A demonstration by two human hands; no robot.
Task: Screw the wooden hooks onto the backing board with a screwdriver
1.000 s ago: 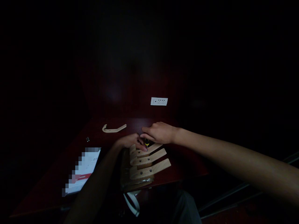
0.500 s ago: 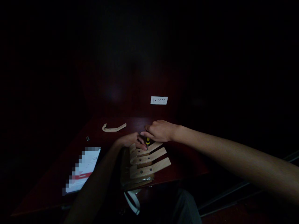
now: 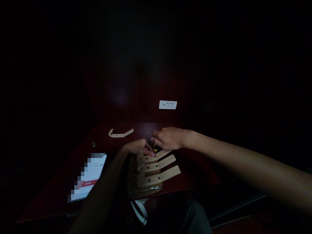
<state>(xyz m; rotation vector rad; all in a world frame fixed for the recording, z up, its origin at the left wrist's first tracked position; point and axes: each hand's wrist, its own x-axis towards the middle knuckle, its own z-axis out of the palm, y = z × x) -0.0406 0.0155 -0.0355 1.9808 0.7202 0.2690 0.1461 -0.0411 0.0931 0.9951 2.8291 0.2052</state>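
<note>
Three pale wooden hooks, the nearest one (image 3: 168, 175) with two dark screw heads, lie side by side across a brown wrapped block (image 3: 133, 187). My right hand (image 3: 167, 138) is closed around the top of a yellow-and-black screwdriver (image 3: 155, 148), which stands upright over the farthest hook (image 3: 149, 159). Beside the screwdriver's tip, my left hand (image 3: 141, 147) rests its fingertips on that hook; whether it pinches anything is too small to tell. The middle hook (image 3: 166, 162) also shows two dark screw heads.
A loose wooden hook (image 3: 119, 135) lies at the back of the dark red table (image 3: 56, 182). Two small screws (image 3: 93, 144) are at the left, behind a lit screen (image 3: 91, 178). A white strap (image 3: 141, 211) hangs at the front edge. A white socket (image 3: 168, 104) is on the wall.
The whole view has shifted slightly, so things appear a little farther right. My right hand has turned a bit on the screwdriver, while my left hand keeps its place by the tip.
</note>
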